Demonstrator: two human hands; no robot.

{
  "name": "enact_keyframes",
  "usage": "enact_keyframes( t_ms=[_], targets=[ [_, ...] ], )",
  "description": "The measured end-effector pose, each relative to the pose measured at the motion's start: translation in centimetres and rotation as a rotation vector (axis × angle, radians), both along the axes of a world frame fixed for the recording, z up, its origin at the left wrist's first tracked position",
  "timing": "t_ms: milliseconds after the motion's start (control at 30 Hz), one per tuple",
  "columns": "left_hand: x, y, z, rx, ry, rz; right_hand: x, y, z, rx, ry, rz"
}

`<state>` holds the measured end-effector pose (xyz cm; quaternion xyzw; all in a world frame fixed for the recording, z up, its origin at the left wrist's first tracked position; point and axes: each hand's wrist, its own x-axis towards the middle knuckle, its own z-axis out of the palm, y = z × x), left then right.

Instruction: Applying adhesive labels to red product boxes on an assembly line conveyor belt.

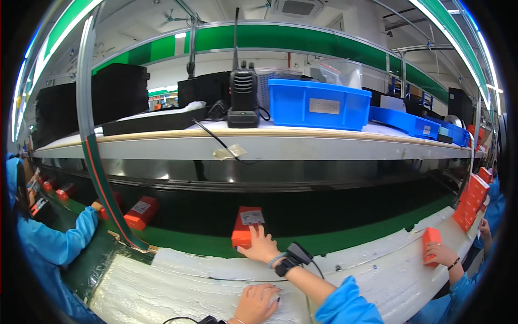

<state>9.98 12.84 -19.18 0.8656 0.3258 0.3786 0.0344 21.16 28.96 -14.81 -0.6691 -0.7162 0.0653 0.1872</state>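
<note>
A red box [244, 222] with a white label on top lies on the green conveyor belt, straight ahead. My right hand [261, 245], wearing a dark watch and a bracelet, reaches over the box's near end. Its fingers are spread and touch the box, with the thumb at the near left corner. My left hand [257, 303] is low in the picture, above or on the white wrapped work surface [178, 281]. It holds nothing that shows, its fingers loosely stretched and a little apart. Behind my right wrist is a small black device [300, 252] with a cable.
Another labelled red box [142, 212] lies farther left on the belt, behind a slanted post. Co-workers in blue sleeves [59, 243] sit left and right; one right-side hand holds a red box [431, 245]. Overhead, a shelf [324, 151] carries a walkie-talkie [244, 97] and blue bins [318, 105].
</note>
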Motion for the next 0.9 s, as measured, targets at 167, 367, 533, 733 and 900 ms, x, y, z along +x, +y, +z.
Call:
enact_keyframes(
  t_ms=[167, 367, 533, 733, 900],
  targets=[
    [0.4, -0.6, 0.7, 0.072, 0.052, 0.030, -3.6, 4.0, -0.6, -0.045, -0.195, -0.252],
    [0.5, 0.0, 0.3, 0.035, -0.005, -0.003, 1.4, 2.7, -1.0, 0.178, -0.197, -0.161],
    [-0.1, 0.1, -0.6, 0.040, 0.032, 0.010, 6.4, -7.6, 2.4, 0.091, -0.008, -0.005],
    [0.6, -0.5, 0.5, 0.060, -0.023, -0.013, 9.5, -23.9, 3.4, 0.173, -0.053, 0.005],
    [0.4, -0.5, 0.9, 0.112, -0.017, -0.014, 9.4, -29.1, 2.4, 0.193, -0.161, -0.030]
  ],
)
